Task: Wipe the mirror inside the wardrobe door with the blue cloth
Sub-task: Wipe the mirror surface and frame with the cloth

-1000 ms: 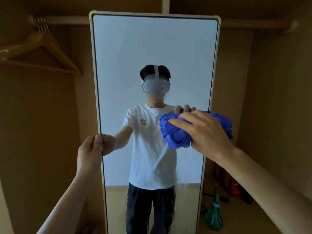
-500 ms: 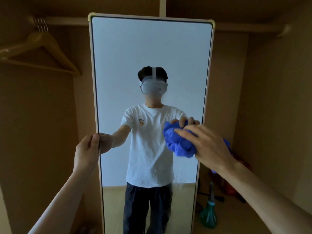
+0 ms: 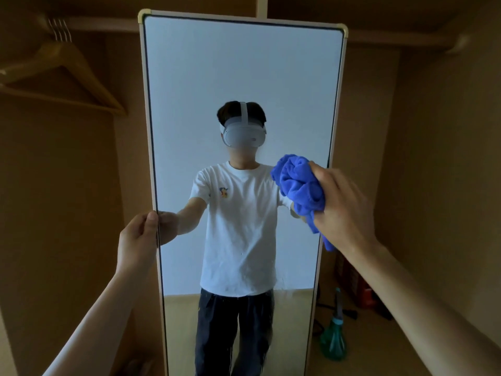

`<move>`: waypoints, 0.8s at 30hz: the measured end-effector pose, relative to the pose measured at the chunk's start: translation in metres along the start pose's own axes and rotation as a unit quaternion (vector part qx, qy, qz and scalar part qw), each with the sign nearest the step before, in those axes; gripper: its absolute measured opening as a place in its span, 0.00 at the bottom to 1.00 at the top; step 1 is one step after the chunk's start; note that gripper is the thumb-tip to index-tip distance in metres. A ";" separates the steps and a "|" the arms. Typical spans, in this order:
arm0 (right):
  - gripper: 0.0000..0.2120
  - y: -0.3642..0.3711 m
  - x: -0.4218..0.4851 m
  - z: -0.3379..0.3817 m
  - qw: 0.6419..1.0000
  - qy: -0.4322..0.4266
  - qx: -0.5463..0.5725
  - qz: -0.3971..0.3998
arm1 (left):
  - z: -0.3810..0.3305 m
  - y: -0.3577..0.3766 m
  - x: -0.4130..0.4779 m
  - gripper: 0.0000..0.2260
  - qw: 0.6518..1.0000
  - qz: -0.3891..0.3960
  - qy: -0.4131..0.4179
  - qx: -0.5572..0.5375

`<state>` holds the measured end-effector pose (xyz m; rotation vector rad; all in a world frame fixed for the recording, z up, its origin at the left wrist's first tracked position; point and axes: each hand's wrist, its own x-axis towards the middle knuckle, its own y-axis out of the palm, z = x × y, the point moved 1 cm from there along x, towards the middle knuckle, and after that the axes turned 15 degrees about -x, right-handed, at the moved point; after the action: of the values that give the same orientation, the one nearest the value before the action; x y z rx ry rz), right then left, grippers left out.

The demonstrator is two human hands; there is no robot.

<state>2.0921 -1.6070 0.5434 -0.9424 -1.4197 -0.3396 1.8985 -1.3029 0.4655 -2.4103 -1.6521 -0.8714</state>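
Note:
A tall mirror (image 3: pixel 238 71) in a pale frame stands upright in front of me inside the wooden wardrobe. It reflects a person in a white T-shirt and dark trousers. My left hand (image 3: pixel 138 240) grips the mirror's left edge at mid height, thumb on the front of the frame. My right hand (image 3: pixel 344 207) grips the bunched blue cloth (image 3: pixel 298 185) and presses it on the glass near the right edge, at about chest height of the reflection. A tail of the cloth hangs below my palm.
Wooden hangers (image 3: pixel 62 74) hang from the rail at upper left. A green spray bottle (image 3: pixel 334 340) stands on the wardrobe floor right of the mirror, with a red object (image 3: pixel 366 294) and a dark cable behind it. The wardrobe's side wall (image 3: pixel 447 185) rises at right.
My right hand dropped with the cloth along the mirror's right side, then came back up. The left hand kept its hold on the left edge.

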 end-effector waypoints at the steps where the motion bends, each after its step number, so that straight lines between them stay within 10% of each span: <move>1: 0.33 0.003 -0.008 0.003 1.000 0.021 -0.003 0.005 | 0.000 0.000 0.000 0.09 1.000 0.002 -0.002 -0.002; 12: 0.16 0.020 -0.025 0.024 0.960 0.264 0.089 -0.010 | 0.006 -0.011 0.007 0.12 0.998 0.058 -0.010 -0.022; 24: 0.18 0.018 0.000 0.117 0.969 0.228 0.099 -0.006 | 0.002 -0.023 0.015 0.09 0.991 0.127 -0.040 -0.033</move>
<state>2.0253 -1.5112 0.5228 -0.6412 -1.0139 -0.3873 1.8830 -1.2804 0.4660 -2.6546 -1.3175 -0.8092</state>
